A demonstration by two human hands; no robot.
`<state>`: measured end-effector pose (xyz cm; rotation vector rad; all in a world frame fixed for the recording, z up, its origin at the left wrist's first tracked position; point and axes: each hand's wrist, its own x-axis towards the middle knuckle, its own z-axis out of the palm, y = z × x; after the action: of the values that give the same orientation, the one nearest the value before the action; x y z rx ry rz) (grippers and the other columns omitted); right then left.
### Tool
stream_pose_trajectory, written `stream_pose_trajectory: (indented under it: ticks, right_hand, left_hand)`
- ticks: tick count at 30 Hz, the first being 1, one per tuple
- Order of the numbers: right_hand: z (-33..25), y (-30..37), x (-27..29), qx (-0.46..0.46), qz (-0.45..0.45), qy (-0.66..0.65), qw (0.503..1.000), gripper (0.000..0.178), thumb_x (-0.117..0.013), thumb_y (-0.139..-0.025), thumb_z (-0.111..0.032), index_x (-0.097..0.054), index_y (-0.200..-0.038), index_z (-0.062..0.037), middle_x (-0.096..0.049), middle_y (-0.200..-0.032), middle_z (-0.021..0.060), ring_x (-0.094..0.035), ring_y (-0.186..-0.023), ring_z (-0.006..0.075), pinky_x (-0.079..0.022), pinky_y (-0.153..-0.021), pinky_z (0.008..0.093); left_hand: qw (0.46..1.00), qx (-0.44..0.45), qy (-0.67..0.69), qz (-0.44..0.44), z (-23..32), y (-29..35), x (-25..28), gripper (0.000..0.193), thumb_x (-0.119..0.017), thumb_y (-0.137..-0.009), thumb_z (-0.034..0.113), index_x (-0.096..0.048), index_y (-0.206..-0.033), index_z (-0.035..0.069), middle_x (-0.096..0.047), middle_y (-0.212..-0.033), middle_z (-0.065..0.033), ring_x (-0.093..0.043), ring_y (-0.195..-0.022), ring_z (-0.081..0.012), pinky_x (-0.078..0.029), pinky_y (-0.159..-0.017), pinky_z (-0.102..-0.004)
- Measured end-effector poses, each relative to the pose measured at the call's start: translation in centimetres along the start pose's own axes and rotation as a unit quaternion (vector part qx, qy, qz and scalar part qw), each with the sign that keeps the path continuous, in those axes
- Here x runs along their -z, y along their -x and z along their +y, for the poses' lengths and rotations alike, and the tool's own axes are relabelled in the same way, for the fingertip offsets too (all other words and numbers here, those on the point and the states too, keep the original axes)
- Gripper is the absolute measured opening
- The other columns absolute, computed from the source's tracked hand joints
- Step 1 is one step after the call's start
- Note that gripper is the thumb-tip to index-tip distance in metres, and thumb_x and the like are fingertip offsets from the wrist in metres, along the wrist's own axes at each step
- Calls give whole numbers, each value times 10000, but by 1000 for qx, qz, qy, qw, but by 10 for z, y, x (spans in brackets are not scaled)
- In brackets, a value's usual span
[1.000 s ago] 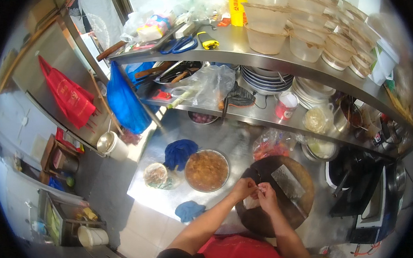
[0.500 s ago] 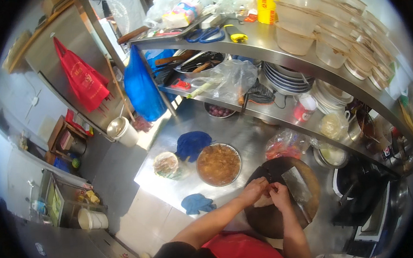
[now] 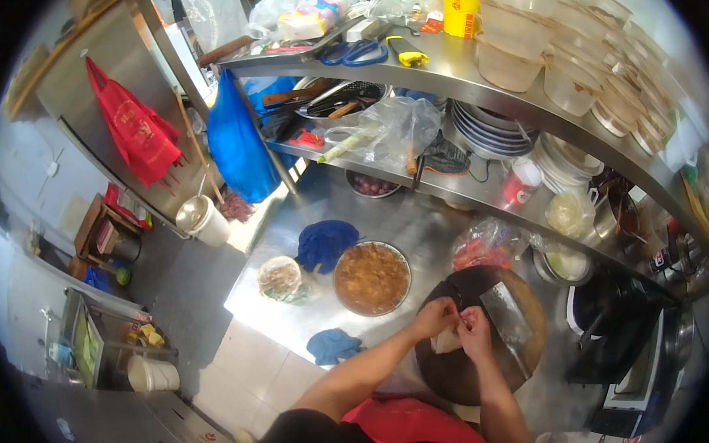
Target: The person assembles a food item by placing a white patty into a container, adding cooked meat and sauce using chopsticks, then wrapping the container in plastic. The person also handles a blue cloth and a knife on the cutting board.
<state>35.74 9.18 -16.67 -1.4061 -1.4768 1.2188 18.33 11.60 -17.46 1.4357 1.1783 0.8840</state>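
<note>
Over the round wooden chopping board (image 3: pixel 460 383), my left hand (image 3: pixel 434 318) and my right hand (image 3: pixel 475 333) meet with their fingertips pinched together. A small pale, limp thing (image 3: pixel 445 342) hangs at the fingers; whether it is a bag or a piece of food I cannot make out. A cleaver (image 3: pixel 505 313) with a broad, smeared blade lies on the board, just right of my right hand. To the left of the board stands a round metal pan (image 3: pixel 372 278) filled with brown, chunky food.
A white tub (image 3: pixel 280 279), a dark blue cloth (image 3: pixel 327 244) and a lighter blue cloth (image 3: pixel 334 346) are on the steel table. Behind the board sits a clear bag with red contents (image 3: pixel 483 246). A steel shelf (image 3: pixel 427 77) with stacked plastic containers (image 3: pixel 513 29) overhangs the back.
My hands have shifted slightly up and stay pinched together; more of the pale thing shows beneath them. The whole view has moved a little.
</note>
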Motion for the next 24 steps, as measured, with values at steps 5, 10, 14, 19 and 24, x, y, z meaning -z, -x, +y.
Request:
stream_pose_trajectory:
  ticks: [5, 10, 14, 19, 24]
  right_hand:
    - [-3, -1, -9, 9, 16, -12, 1000, 327, -672, -874, 33, -494, -1135, -52, -607, -960, 43, -616, -881, 119, -504, -750, 284]
    - [-13, 4, -15, 84, 40, 149, 984, 404, -723, -857, -23, -471, -1172, -42, -630, -982, 138, -672, -900, 280, -533, -782, 384]
    - [-18, 9, -16, 98, 66, 180, 977, 383, -749, -831, -30, -510, -1130, -29, -638, -1006, 192, -675, -918, 373, -538, -788, 418]
    - [-17, 8, -13, 133, 55, 215, 966, 254, -739, -821, -16, -578, -1017, -17, -638, -964, 179, -662, -887, 386, -533, -767, 430]
    - [-14, 4, -12, 193, 71, 228, 952, 155, -711, -866, -39, -594, -965, -20, -630, -883, 169, -652, -829, 393, -529, -736, 439]
  left_hand:
    - [997, -29, -69, 21, -2, 0, 0, 138, -731, -845, 130, -643, -885, 32, -647, -868, -161, -656, -795, -316, -509, -700, -413]
    - [985, -74, -146, 61, 7, 0, -5, 140, -706, -846, 130, -636, -855, 9, -643, -860, -191, -646, -801, -373, -504, -708, -448]
    - [987, -47, -142, 62, 8, -3, -6, 107, -695, -830, 121, -649, -830, 25, -665, -829, -193, -670, -803, -384, -520, -704, -454]
    - [994, -10, -95, 61, 10, -6, -1, 74, -698, -783, 102, -693, -828, 44, -708, -794, -189, -706, -767, -372, -554, -704, -440]
    - [996, 81, -32, 14, 11, -6, 12, 132, -758, -782, 141, -731, -882, 59, -719, -786, -133, -713, -769, -261, -548, -712, -391]
